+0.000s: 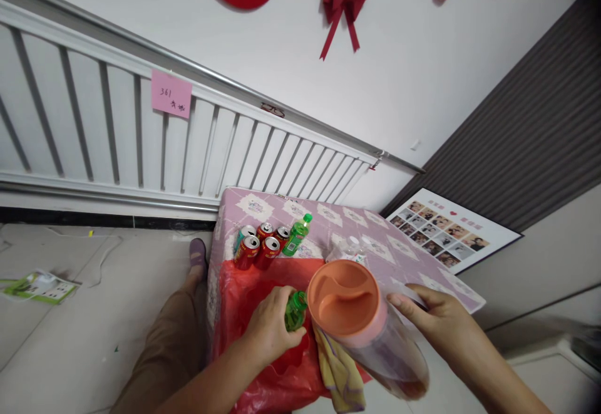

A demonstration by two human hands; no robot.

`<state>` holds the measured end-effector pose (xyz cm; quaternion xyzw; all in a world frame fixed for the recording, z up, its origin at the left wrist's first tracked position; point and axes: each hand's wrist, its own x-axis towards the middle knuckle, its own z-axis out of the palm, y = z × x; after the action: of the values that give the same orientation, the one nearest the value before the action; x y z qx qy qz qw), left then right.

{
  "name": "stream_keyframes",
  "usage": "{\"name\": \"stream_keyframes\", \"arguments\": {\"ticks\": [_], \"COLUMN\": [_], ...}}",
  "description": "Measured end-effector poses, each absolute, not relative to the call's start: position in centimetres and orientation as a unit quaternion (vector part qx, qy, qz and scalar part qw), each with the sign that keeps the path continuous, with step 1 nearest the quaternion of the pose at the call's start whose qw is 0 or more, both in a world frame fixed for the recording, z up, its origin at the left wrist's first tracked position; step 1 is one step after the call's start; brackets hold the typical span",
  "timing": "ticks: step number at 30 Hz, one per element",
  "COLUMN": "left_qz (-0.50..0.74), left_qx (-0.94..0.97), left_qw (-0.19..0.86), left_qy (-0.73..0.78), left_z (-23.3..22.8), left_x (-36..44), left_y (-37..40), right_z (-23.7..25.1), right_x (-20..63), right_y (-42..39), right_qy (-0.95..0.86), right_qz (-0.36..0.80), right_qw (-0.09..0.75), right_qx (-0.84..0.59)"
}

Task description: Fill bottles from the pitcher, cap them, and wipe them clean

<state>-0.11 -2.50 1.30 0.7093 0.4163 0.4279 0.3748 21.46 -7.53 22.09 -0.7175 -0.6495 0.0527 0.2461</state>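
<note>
Orange-lidded clear pitcher stands at the table's near edge, right hand curled around its side, gripping. Left hand closed around a small green bottle, just beside the pitcher. Yellow cloth hangs below. Red cans and another green bottle stand farther back on the patterned tablecloth.
</note>
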Motion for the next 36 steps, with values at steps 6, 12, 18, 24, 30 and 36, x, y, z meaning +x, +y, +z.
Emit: {"name": "stream_keyframes", "arguments": {"ticks": [6, 12, 18, 24, 30, 36], "left_qz": [0.424, 0.418, 0.419, 0.422, 0.43, 0.425], "left_qx": [0.712, 0.714, 0.714, 0.709, 0.705, 0.71], "left_qw": [0.376, 0.375, 0.374, 0.378, 0.379, 0.377], "left_qy": [0.414, 0.419, 0.419, 0.421, 0.418, 0.416], "left_z": [1.73, 1.91, 2.02, 1.81, 1.49, 1.6], "left_x": [-0.27, -0.33, -0.31, -0.19, -0.17, -0.13], "left_y": [-2.66, -2.77, -2.86, -2.82, -2.73, -2.73], "right_z": [22.47, 22.52, 22.53, 22.5, 22.49, 22.37], "right_x": [21.26, 21.28, 21.24, 21.32, 21.45, 21.62], "right_y": [-7.67, -7.5, -7.47, -7.45, -7.36, -7.31], "right_qy": [-0.659, -0.66, -0.66, -0.668, -0.666, -0.658], "right_qz": [0.068, 0.067, 0.057, 0.05, 0.057, 0.063], "right_qw": [0.246, 0.248, 0.242, 0.241, 0.239, 0.24], "right_qx": [-0.708, -0.706, -0.709, -0.702, -0.704, -0.711]}}
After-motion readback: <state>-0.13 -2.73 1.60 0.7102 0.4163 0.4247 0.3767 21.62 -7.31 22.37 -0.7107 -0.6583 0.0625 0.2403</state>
